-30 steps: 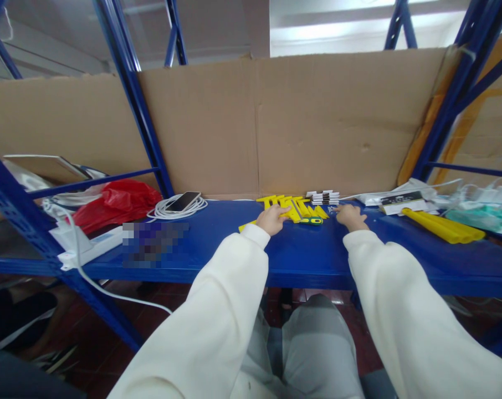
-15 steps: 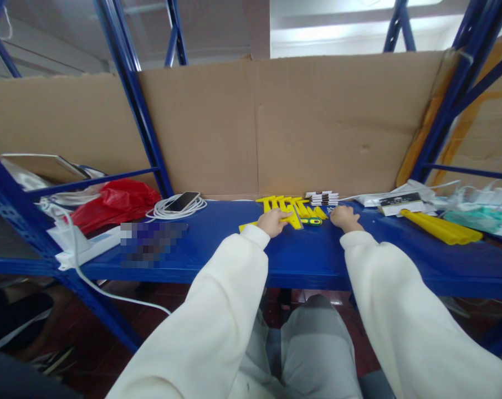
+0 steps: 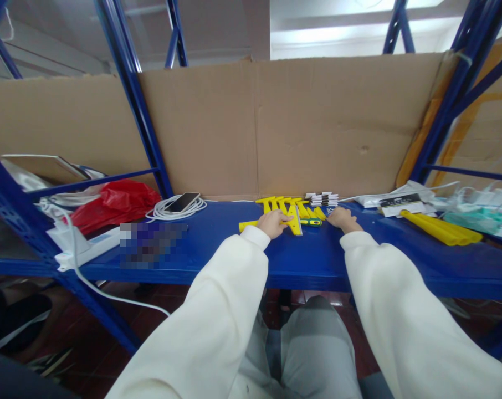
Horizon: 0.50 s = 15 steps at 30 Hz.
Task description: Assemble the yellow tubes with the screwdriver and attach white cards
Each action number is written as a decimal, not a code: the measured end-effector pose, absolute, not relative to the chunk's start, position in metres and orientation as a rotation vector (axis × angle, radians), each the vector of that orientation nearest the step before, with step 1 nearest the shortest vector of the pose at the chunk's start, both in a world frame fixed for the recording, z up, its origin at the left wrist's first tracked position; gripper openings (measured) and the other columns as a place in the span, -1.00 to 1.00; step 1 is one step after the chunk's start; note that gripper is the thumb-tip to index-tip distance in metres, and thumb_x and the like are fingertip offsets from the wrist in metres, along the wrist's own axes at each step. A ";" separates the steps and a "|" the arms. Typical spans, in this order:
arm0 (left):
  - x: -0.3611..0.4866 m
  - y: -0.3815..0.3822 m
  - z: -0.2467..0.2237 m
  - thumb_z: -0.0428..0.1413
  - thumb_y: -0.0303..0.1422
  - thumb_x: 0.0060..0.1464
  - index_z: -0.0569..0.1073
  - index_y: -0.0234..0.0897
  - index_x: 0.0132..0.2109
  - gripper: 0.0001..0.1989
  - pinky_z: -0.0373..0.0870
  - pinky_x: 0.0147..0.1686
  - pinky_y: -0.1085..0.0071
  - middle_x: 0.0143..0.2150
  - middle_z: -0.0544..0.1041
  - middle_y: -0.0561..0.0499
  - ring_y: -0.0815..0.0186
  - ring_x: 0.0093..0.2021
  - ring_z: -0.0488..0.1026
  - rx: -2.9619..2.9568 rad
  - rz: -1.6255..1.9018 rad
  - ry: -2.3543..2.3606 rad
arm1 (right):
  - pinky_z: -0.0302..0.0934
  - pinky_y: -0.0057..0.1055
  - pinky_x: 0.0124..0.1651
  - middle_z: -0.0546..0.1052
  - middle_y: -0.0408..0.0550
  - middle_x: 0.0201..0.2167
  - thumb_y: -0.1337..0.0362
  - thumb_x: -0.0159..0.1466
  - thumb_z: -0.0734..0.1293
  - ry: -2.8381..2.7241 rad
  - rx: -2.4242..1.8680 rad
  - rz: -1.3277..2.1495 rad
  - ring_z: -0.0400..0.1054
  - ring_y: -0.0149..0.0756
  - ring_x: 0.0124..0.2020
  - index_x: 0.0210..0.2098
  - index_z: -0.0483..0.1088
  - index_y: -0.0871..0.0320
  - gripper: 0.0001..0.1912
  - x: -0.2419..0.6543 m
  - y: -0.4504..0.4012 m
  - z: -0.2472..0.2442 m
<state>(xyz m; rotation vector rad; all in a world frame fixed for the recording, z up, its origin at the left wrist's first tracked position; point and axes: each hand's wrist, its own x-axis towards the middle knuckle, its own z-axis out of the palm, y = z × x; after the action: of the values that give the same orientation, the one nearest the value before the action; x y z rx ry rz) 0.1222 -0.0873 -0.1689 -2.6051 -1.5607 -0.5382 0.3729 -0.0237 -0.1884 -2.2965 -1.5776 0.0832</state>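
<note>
My left hand (image 3: 271,223) is closed on a yellow scraper with a metal-edged head (image 3: 296,221). Beyond it, several yellow T-shaped pieces (image 3: 279,203) lie in a row, and smaller yellow pieces (image 3: 318,213) lie to their right. A green and yellow screwdriver handle (image 3: 311,222) rests just right of the scraper head. My right hand (image 3: 343,219) is low over the blue shelf, fingers bent together near small items; what its fingertips hold, if anything, is too small to tell. Small black and white boxes (image 3: 322,199) are stacked behind.
At the left are a phone (image 3: 183,202) on coiled white cable (image 3: 156,211), a red bag (image 3: 118,202) and a white power strip (image 3: 97,246). Yellow tubes (image 3: 442,228) and a black-labelled box (image 3: 401,204) lie right. A cardboard panel (image 3: 255,127) stands behind.
The scraper head in my left hand has turned more upright in view. My right hand has shifted very slightly left.
</note>
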 end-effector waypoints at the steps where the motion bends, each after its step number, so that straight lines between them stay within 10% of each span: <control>1: 0.122 -0.087 -0.169 0.14 -0.38 0.23 0.53 -0.01 0.17 -0.61 0.42 0.08 0.38 0.06 0.57 -0.02 0.21 0.09 0.50 -2.603 -0.539 -1.559 | 0.22 0.05 0.18 0.45 0.34 0.14 0.32 0.24 0.31 -1.577 -2.291 0.073 0.25 0.14 0.25 0.12 0.45 0.24 -0.56 0.374 -0.022 -0.189; 15: 0.122 -0.086 -0.169 0.09 -0.36 0.26 0.49 -0.05 0.22 -0.59 0.42 0.10 0.37 0.07 0.57 -0.06 0.21 0.09 0.51 -2.591 -0.521 -1.545 | 0.25 0.09 0.13 0.54 0.28 0.00 0.22 0.14 0.41 -1.544 -2.081 -0.003 0.34 0.16 0.15 -0.10 0.56 0.17 -0.66 0.389 -0.001 -0.206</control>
<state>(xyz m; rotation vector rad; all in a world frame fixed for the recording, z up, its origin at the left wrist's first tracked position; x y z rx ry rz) 0.1223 -0.0860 -0.1692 -2.5909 -1.5446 -0.5212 0.3888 -0.0010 -0.2058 -2.0814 -1.5438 -0.0028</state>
